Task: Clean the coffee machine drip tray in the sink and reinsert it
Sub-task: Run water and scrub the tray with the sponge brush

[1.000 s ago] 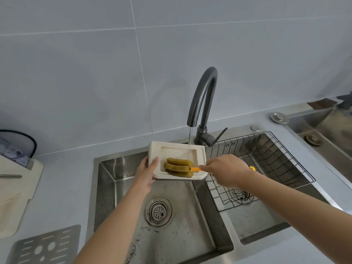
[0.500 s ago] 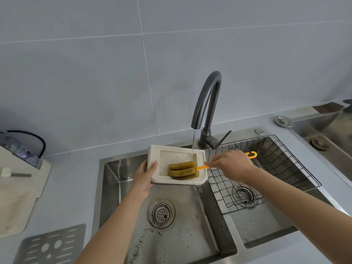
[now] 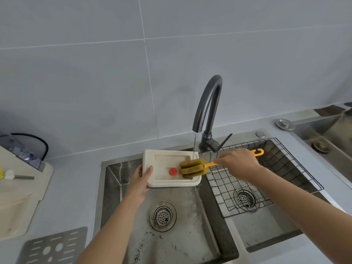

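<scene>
Kitchen, at the sink counter.
A stainless double sink [image 3: 112,189], dark gooseneck faucet [image 3: 208,103], wire rack [image 3: 224,185] and grey wall tiles [image 3: 76,77] marked it.

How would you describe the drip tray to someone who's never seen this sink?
Find the double sink; its left basin lies under the dark faucet. The tray is the cream rectangular dish held there by the left hand. Only it holds a red disc and a brush.

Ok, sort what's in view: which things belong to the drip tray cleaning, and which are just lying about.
In the job: drip tray, held by left hand; sponge brush, in right hand; running faucet; left sink basin.

Lying about: wire rack in the right basin; slotted metal plate on the counter; round metal cap on the counter.
</scene>
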